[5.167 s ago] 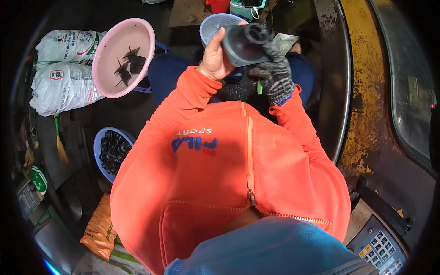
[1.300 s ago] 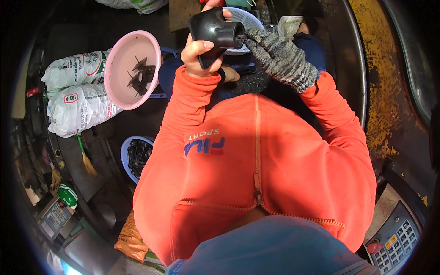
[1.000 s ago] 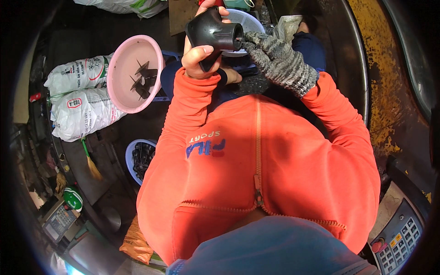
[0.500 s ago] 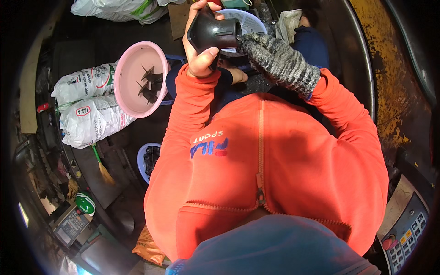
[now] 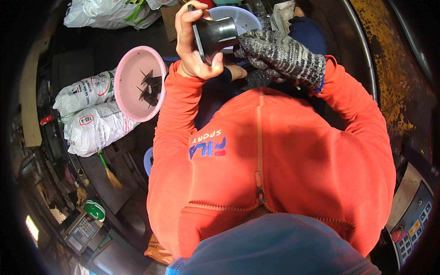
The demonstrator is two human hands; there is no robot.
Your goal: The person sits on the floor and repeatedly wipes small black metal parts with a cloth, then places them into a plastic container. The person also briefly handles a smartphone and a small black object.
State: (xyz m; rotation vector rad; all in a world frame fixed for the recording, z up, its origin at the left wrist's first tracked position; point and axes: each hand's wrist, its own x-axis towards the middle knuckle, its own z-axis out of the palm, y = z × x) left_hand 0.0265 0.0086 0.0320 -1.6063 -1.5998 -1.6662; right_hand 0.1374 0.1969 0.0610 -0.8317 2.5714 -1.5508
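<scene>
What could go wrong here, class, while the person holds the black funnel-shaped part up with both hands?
1. The bare left hand grips the black funnel-shaped part high in the air; a slip could drop it.
2. The gloved right hand works at its narrow end, where the knit could perhaps snag.
3. The pink basin looks tilted on the sacks; its dark pieces might spill.

A pink round plastic basin and white printed sacks crowd the left; a pale perforated plastic basket blocks ahead.
</scene>
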